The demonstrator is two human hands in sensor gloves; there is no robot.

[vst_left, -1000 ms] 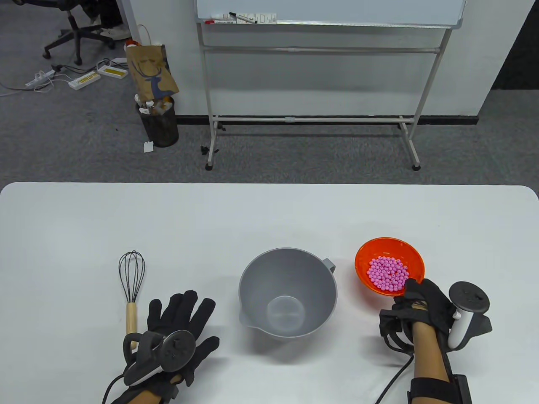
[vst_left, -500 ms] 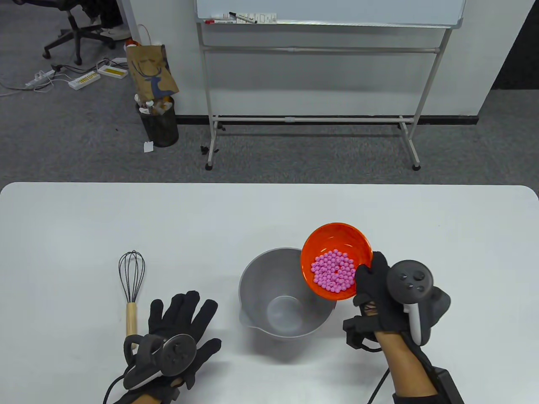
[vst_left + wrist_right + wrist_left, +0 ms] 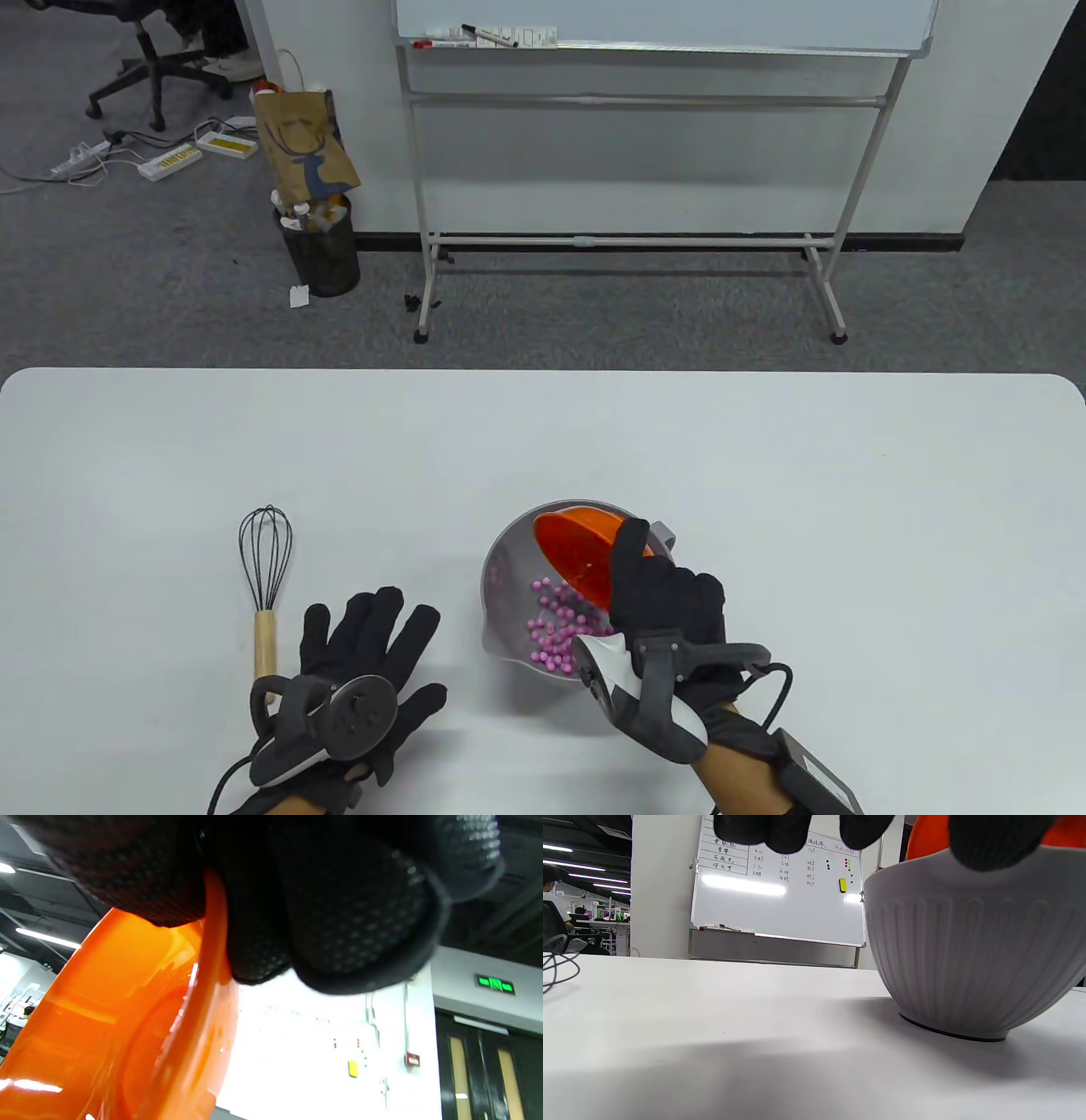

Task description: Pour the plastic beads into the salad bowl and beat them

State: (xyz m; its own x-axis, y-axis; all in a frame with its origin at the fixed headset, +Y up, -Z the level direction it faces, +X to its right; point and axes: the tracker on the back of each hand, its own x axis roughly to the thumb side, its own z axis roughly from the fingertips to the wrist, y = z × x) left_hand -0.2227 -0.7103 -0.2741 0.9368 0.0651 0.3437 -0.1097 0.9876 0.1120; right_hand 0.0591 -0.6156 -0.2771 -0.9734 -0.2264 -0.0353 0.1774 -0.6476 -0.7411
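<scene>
My right hand [image 3: 649, 586] grips the rim of the orange bowl [image 3: 577, 550] and holds it tipped steeply over the grey salad bowl [image 3: 501, 586]. Pink beads [image 3: 556, 624] lie scattered inside the grey bowl under the orange one. In the right wrist view my thumb and fingers pinch the orange bowl's [image 3: 127, 1035] rim. My left hand [image 3: 365, 645] rests flat on the table, fingers spread, left of the grey bowl [image 3: 971, 955]. A whisk [image 3: 265, 577] with a wooden handle lies just left of that hand, wires pointing away.
The white table [image 3: 543, 441] stretches wide behind and to both sides of the bowls. On the floor beyond it stand a whiteboard on a frame [image 3: 653, 127] and a bin [image 3: 321, 246].
My right hand lifted the orange bowl from the table's right side, carried it left over the grey bowl and tipped it; the beads fell into the grey bowl. The left hand stayed put.
</scene>
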